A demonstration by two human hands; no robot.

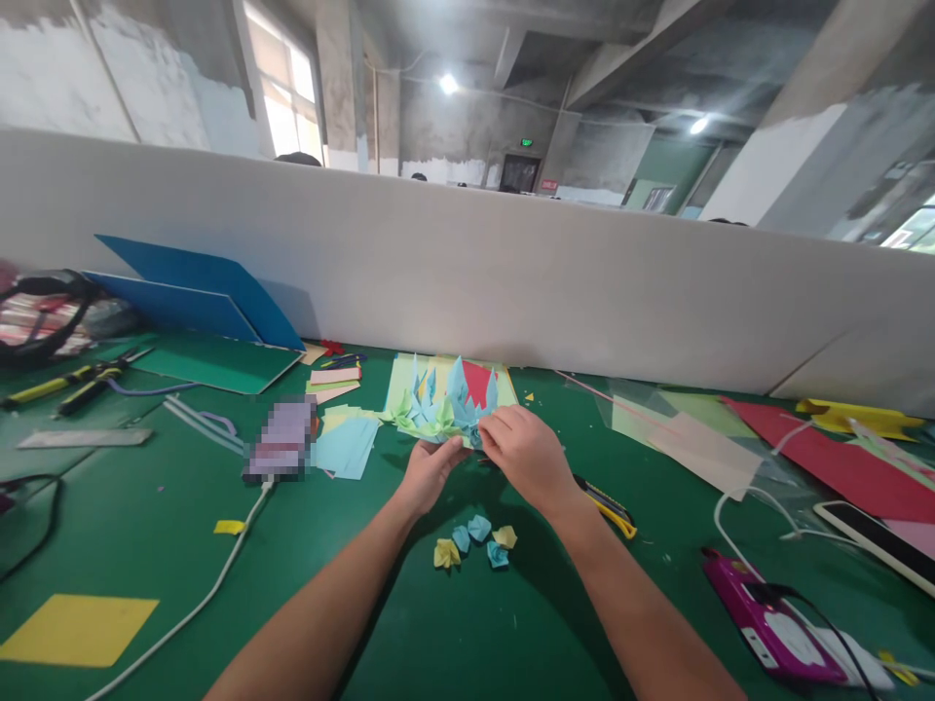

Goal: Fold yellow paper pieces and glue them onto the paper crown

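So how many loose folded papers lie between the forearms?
5: yellow piece leftmost, blue piece beside it, second blue piece central, tan piece rightmost, third blue piece just in front.

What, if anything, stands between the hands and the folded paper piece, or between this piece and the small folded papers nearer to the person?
Nothing visible: the left hand and right hand both touch the folded paper piece directly. Between it and the small folded papers, I see no obstacle either.

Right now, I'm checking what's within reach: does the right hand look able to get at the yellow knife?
Probably yes: the knife lies on the table close beside the right forearm, with nothing seen lying on it. The right hand would likely have to leave the folded paper first.
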